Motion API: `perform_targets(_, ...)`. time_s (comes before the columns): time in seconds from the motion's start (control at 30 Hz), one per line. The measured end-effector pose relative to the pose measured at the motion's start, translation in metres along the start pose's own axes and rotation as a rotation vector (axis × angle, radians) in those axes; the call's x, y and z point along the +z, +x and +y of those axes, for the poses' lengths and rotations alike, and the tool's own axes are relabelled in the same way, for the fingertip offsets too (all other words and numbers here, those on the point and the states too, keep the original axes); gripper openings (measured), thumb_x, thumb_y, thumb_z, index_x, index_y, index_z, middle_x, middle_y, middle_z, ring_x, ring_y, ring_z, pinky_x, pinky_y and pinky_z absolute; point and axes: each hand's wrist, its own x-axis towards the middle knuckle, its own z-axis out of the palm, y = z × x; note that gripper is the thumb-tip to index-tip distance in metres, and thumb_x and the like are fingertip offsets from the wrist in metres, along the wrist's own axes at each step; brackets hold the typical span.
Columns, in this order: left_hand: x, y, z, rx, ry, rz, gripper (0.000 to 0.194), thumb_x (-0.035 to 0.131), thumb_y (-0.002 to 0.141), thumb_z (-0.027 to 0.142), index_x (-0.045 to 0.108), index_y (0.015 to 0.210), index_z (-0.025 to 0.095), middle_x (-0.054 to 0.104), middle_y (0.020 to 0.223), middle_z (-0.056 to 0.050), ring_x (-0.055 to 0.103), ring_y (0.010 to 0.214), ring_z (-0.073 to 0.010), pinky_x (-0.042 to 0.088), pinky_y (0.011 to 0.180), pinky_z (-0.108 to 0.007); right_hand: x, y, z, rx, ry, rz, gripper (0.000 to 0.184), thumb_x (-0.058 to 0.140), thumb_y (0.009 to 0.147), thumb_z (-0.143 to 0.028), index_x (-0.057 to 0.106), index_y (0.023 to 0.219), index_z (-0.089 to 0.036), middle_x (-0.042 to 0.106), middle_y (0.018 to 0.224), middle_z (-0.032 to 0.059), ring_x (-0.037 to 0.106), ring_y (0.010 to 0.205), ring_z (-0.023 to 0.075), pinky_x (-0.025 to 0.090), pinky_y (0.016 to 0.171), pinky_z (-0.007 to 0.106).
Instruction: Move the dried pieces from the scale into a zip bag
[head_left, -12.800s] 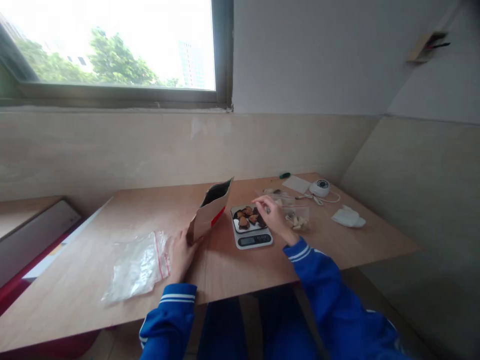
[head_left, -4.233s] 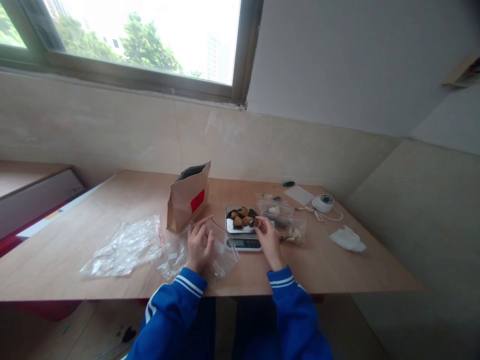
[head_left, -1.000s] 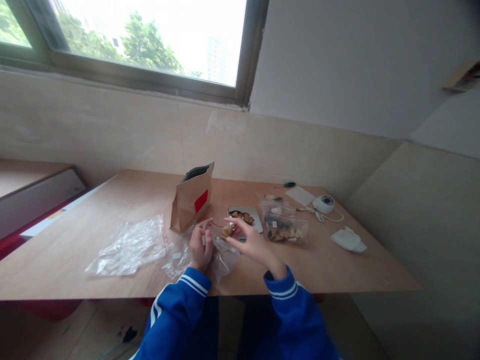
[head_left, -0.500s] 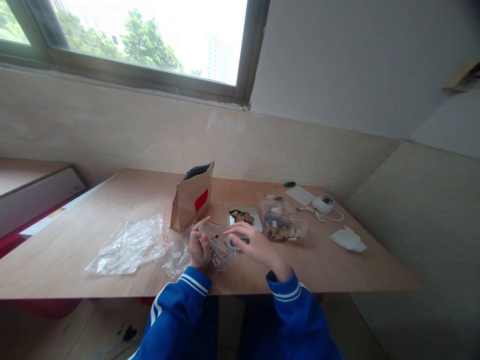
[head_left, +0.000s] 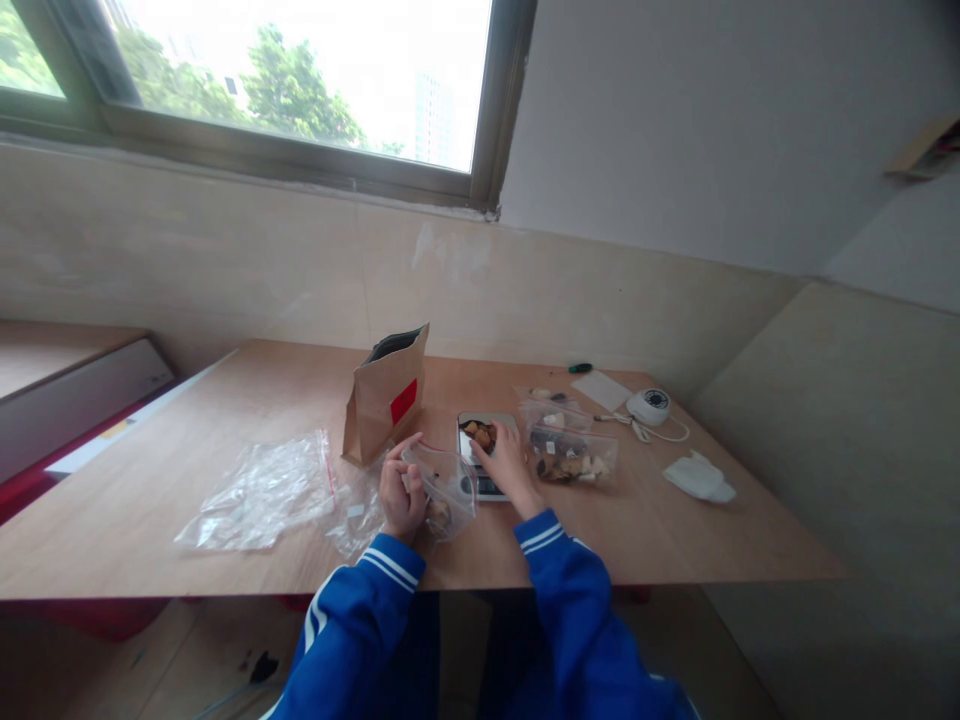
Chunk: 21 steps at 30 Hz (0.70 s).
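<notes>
The right hand (head_left: 504,463) had moved from the zip bag's mouth back to the kitchen scale (head_left: 484,452) at frame centre, fingers curled over the dried pieces (head_left: 480,435); whether they pinched one could not be told. From the left lay crumpled plastic bags (head_left: 259,492), then the open paper pouch (head_left: 386,393). The left hand (head_left: 400,492) gripped the clear zip bag (head_left: 446,485) open, some pieces now inside. Right of the scale sat filled bags (head_left: 574,458).
</notes>
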Motion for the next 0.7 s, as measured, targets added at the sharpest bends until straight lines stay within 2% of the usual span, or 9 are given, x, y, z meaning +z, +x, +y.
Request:
perform_targets(0.17,0.000,0.002,0.002,0.009,0.043,-0.012,0.018,0.037,0.090,0.028,0.039,0.073,0.022,0.062,0.112,-0.013,0.060,0.103,-0.0217,0.048,0.084,-0.042,-0.005,0.001,0.006,-0.011,0.050,0.033,0.037,0.061,0.075,-0.034,0.057,0.107,-0.016,0.064,0.103,0.0138,0.056,0.100,0.0292,0.044,0.087,0.045)
perform_targets(0.37,0.000,0.004,0.003,0.017,0.042,-0.010,0.017,0.039,0.089,0.025,0.040,0.073,0.022,0.063,0.111,-0.013,0.060,0.103,-0.0223,0.049,0.084,-0.042,-0.012,-0.003,0.020,0.061,0.080,0.115,0.045,0.059,0.071,-0.027,0.053,0.113,-0.015,0.065,0.104,0.0143,0.058,0.098,0.0281,0.045,0.087,0.044)
perform_targets(0.53,0.000,0.004,0.004,0.014,0.064,-0.013,0.017,0.039,0.089,0.025,0.039,0.072,0.022,0.063,0.110,-0.013,0.061,0.101,-0.0219,0.049,0.083,-0.042,-0.019,-0.004,0.023,0.064,0.096,0.144,0.033,0.058,0.067,-0.024,0.060,0.099,-0.017,0.066,0.095,0.0105,0.058,0.092,0.0265,0.046,0.084,0.043)
perform_targets(0.7,-0.001,0.004,0.003,0.007,0.087,-0.033,0.017,0.040,0.089,0.025,0.039,0.072,0.022,0.063,0.110,-0.013,0.060,0.102,-0.0217,0.048,0.084,-0.042,-0.026,-0.005,0.028,0.054,0.186,0.117,0.019,0.051,0.072,-0.020,0.062,0.086,-0.018,0.065,0.087,0.0078,0.060,0.082,0.0217,0.049,0.079,0.038)
